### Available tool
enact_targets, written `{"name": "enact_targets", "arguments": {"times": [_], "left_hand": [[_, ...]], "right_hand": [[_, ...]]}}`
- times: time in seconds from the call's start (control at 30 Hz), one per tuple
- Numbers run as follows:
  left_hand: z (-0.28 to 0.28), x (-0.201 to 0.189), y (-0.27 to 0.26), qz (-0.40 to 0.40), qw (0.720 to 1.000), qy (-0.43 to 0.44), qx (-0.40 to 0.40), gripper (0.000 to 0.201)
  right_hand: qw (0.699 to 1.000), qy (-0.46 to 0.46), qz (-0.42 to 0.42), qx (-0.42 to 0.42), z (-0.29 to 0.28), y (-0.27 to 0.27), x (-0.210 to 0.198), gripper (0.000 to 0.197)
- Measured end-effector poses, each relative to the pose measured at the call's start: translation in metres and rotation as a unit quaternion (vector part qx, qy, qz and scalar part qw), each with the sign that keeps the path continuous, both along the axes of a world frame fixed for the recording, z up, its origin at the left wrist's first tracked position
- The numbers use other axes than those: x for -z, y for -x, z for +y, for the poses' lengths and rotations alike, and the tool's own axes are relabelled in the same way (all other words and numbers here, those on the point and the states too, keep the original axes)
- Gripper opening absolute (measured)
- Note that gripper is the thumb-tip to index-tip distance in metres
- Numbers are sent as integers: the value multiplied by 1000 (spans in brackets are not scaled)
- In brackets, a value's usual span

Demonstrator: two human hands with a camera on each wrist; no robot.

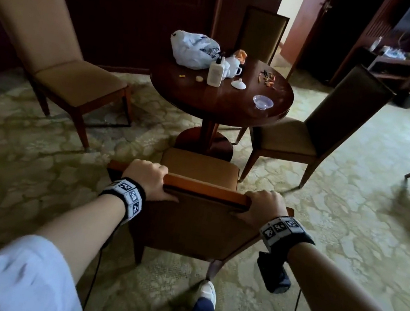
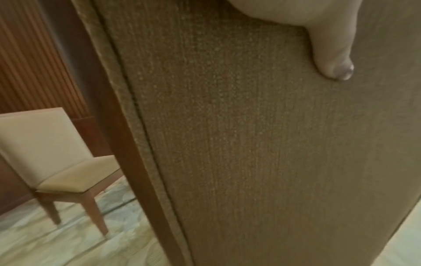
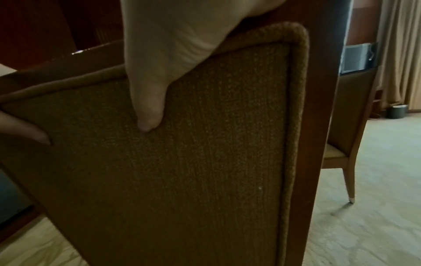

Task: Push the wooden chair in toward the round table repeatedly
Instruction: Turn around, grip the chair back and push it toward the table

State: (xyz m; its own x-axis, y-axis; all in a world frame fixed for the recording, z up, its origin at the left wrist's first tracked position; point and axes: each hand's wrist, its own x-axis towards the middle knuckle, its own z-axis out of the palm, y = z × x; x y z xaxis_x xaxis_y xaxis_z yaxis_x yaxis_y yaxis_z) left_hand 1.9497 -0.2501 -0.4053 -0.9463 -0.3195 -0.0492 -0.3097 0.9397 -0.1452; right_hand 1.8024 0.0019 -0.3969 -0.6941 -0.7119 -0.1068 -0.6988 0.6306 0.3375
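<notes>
Push step in hand: both hands grasp the top rail of the wooden chair [image 1: 194, 208], left hand [image 1: 149, 178] at the rail's left end, right hand [image 1: 263, 206] at its right end, fingers curled over the front, thumbs pressed on the fabric back. Chair stands on the carpet just short of the round desk [image 1: 218, 103], seat front near the desk's pedestal base, not yet tucked under. Next move likely: straight shove toward the desk, keeping clear of the side chair [image 1: 312, 130] right of the desk.
</notes>
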Motion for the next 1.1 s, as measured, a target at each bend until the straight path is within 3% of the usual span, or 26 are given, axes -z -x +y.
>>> {"name": "enact_targets", "arguments": {"times": [0.23,0.57,1.1], "left_hand": [[-13,1,12,-11,1000,14,-20,89],[-28,3,49,-7,999,26,-22,88],[-27,8,57,6,999,28,-32,89]], "right_hand": [[999,2,-35,-4,-14,12,4,60],[1000,17,-13,-16,-29,49,8,61],[999,17,-26,-33,-27,61,4,65]]}}
